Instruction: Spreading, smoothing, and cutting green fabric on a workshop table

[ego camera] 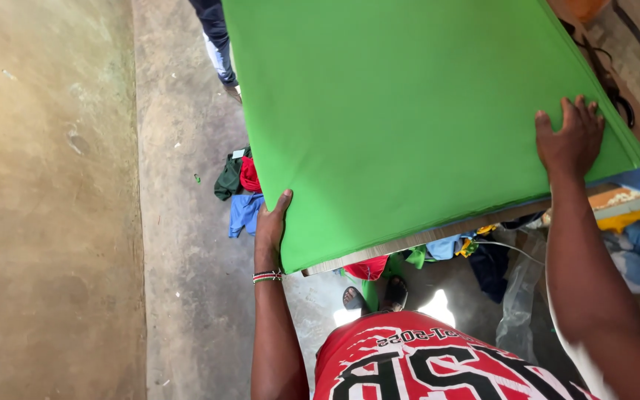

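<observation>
Seen from above, a person in a red shirt with black and white lettering (424,367) stands at a counter (409,241), both bare arms stretched forward. The left hand (270,226), with a beaded bracelet (268,276) at the wrist, grips the near left corner of a stack of bright green fabric (409,118); its thumb lies on top and the fingers curl underneath, out of sight. The right hand (570,137) rests flat, palm down, on the stack's right edge, fingers (579,111) spread slightly and holding nothing. The green fabric lies flat on the counter and covers most of it. Under the counter, on the concrete floor (179,185), sit the person's sandalled feet (375,296) and scattered cloth scraps (240,189) in red, blue and dark green. Farther off, at the top edge, stands what seems to be another person's leg in jeans (218,41).
</observation>
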